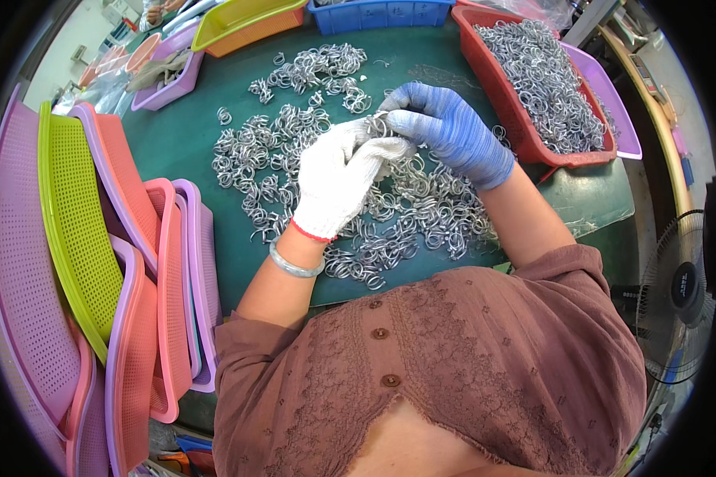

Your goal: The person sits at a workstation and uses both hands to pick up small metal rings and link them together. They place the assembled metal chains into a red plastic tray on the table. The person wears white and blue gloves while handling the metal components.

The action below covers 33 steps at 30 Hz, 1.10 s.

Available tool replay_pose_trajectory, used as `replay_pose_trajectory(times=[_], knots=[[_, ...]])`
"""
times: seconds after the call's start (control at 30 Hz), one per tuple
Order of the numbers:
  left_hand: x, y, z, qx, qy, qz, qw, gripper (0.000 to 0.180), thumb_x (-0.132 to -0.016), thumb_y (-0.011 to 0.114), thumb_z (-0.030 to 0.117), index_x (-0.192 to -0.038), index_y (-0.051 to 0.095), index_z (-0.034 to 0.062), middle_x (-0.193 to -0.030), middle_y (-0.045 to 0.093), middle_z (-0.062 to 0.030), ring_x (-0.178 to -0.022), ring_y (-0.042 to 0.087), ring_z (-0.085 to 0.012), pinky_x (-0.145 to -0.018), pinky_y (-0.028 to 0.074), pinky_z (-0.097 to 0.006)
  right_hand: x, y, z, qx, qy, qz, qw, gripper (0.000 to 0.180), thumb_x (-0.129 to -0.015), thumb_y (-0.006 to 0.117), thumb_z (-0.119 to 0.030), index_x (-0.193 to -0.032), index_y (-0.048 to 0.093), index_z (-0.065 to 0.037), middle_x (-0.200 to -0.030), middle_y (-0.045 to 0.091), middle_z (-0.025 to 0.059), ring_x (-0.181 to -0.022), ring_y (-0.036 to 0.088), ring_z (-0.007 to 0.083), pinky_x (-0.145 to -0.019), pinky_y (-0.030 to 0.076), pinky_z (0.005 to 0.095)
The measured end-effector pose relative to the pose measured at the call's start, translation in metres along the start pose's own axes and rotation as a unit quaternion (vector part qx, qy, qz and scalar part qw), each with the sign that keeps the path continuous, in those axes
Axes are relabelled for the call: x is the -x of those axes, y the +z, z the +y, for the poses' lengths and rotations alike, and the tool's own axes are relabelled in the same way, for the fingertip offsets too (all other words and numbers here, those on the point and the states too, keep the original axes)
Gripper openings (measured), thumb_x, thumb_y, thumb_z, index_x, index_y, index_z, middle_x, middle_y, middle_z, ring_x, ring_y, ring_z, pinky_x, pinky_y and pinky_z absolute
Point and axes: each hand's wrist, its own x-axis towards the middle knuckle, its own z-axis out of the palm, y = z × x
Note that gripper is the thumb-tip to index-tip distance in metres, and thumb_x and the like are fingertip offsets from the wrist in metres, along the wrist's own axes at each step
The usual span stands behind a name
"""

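Nearest, the person's brown top fills the lower view, and both forearms rise from it onto the green tabletop (pixel 175 135).

The left hand (pixel 338 179), in a white knit glove with a red cuff and a silver bangle (pixel 294 264) at the wrist, is curled with fingers bent inward. It is closed on a small bunch of metal rings (pixel 378 127) at its fingertips. The right hand (pixel 445 127), in a blue glove, meets it from the right and slightly farther out, its fingers curved down and pinching the same bunch. The two hands touch, so the held rings sit between them, just beyond the white glove's knuckles. How the rings are linked cannot be made out. Neither hand is clearly nearer; both already have hold.

Under and around the hands lies a loose spread of rings (pixel 294 159), thickest below the wrists and thinning toward the far edge.

To the left, stacked baskets (pixel 79 238) in pink, green and purple lean on edge. To the right, a red tray (pixel 525 135) is heaped with more rings and rests on a purple tray (pixel 612 103). Farthest off stand a yellow-green basket (pixel 239 20) and a blue basket (pixel 382 14). A fan (pixel 680 294) stands at the right edge.
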Motion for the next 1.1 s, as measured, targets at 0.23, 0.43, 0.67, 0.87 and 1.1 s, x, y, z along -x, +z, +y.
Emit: replay_pose_trajectory(times=[0.23, 0.43, 0.67, 0.87, 1.1], knots=[[-0.001, 0.0, -0.015, 0.093, -0.038, -0.024, 0.995, 0.017, -0.086, 0.058, 0.006, -0.1, 0.063, -0.0026, -0.081, 0.065, -0.0073, -0.061, 0.062, -0.0121, -0.058, 0.053, -0.023, -0.005, -0.009, 0.005, -0.023, -0.015, -0.035, 0.999, 0.03, -0.087, 0.06, -0.022, -0.107, 0.062, 0.0, -0.089, 0.063, 0.0016, -0.067, 0.056, 0.0064, -0.063, 0.048, 0.0201], [0.0, -0.007, -0.007, 0.078, -0.073, -0.081, 0.991, 0.013, -0.085, 0.057, 0.004, -0.093, 0.062, -0.0036, -0.08, 0.064, -0.0089, -0.061, 0.062, -0.0131, -0.058, 0.053, -0.025, -0.008, -0.025, 0.0, -0.02, 0.016, -0.164, 0.986, 0.035, -0.088, 0.06, -0.02, -0.118, 0.062, 0.0, -0.09, 0.065, 0.003, -0.067, 0.058, 0.0061, -0.061, 0.049, 0.0206], [-0.002, -0.014, -0.015, 0.064, -0.062, -0.119, 0.989, 0.014, -0.085, 0.055, 0.005, -0.092, 0.06, -0.0059, -0.08, 0.064, -0.0111, -0.062, 0.063, -0.0152, -0.059, 0.055, -0.027, -0.012, -0.028, -0.006, 0.061, 0.002, -0.172, 0.983, 0.026, -0.087, 0.062, -0.019, -0.106, 0.067, -0.002, -0.081, 0.065, 0.003, -0.064, 0.058, 0.0071, -0.059, 0.048, 0.0216], [-0.001, -0.013, -0.011, 0.157, -0.075, -0.108, 0.979, 0.013, -0.085, 0.054, 0.006, -0.09, 0.059, -0.0054, -0.082, 0.064, -0.0126, -0.064, 0.064, -0.0174, -0.06, 0.055, -0.028, -0.005, -0.024, -0.009, 0.022, 0.03, -0.11, 0.993, 0.021, -0.087, 0.061, -0.013, -0.103, 0.066, -0.001, -0.078, 0.064, 0.0039, -0.063, 0.059, 0.0072, -0.054, 0.048, 0.0206], [0.0, -0.018, -0.005, 0.174, -0.079, -0.168, 0.967, 0.013, -0.086, 0.051, 0.003, -0.092, 0.058, -0.0061, -0.082, 0.063, -0.013, -0.067, 0.064, -0.0193, -0.062, 0.055, -0.029, 0.005, -0.006, -0.002, -0.077, -0.01, -0.046, 0.996, 0.019, -0.089, 0.056, -0.008, -0.104, 0.063, 0.002, -0.079, 0.064, 0.0047, -0.065, 0.06, 0.0072, -0.055, 0.049, 0.0203]])
